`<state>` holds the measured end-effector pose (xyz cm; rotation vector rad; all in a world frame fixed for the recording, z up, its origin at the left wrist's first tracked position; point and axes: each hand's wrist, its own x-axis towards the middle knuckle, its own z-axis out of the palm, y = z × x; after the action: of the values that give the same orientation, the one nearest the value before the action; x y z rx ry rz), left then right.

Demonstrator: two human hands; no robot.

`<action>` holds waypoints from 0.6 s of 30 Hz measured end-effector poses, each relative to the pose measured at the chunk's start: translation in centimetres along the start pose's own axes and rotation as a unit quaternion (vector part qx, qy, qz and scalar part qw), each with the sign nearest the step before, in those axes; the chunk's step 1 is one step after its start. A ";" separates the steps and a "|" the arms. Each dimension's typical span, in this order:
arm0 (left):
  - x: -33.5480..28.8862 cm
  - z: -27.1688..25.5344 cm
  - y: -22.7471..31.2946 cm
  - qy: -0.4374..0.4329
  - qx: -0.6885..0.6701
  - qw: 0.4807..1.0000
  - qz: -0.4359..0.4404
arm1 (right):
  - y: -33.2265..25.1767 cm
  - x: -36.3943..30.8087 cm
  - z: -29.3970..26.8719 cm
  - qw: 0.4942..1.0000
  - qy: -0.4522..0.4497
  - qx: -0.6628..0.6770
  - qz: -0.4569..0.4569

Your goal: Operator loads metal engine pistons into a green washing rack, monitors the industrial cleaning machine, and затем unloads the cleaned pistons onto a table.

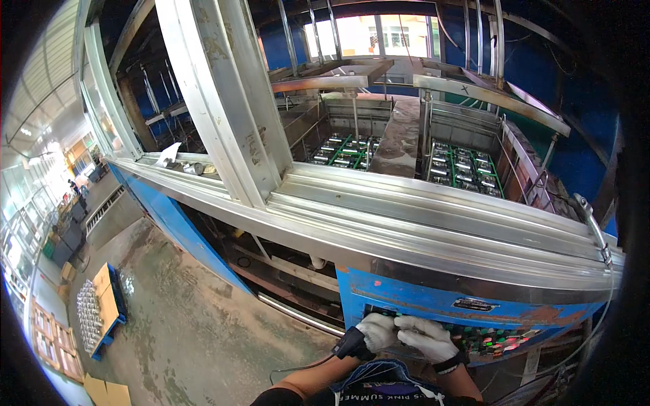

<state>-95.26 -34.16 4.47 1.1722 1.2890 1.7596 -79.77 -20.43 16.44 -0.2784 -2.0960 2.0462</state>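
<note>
White gloves cover both of my hands, which are close together at the blue control panel (406, 287) on the machine's front. My left hand (377, 331) is curled beside a small dark display (380, 311); what its fingers hold, if anything, is hidden. A black device (348, 343) with a cable sits at that wrist. Just to the right, my right hand (428, 340) has its fingers stretched toward the left one, low in front of the panel. Rows of green and red buttons and lights (497, 340) show to the right of it.
Behind a metal sill (406, 206), two tanks hold green racks (467, 169) of shiny metal parts. An upright metal post (223, 101) rises at left. A hooked metal rod (592, 223) with a cable hangs at right. Lower left, a pallet (107, 304) carries metal parts.
</note>
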 end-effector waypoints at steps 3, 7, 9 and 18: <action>-0.3 -0.3 -0.3 -0.007 0.064 0.998 -0.012 | -1.1 0.4 0.0 0.995 -0.030 -0.084 0.035; 0.1 0.3 1.1 -0.016 0.116 0.993 -0.028 | -2.2 2.0 0.5 0.955 -0.104 -0.268 0.069; 0.7 0.9 3.6 -0.019 0.153 0.987 -0.040 | -2.7 2.4 1.1 0.947 -0.100 -0.293 0.081; 0.4 1.5 9.8 0.002 0.391 0.913 -0.118 | -1.6 2.9 1.6 0.941 -0.013 -0.336 -0.034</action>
<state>-94.05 -36.21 14.11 1.3318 2.1382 1.0700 -82.94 -21.21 18.03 -0.2651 -2.7093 1.2327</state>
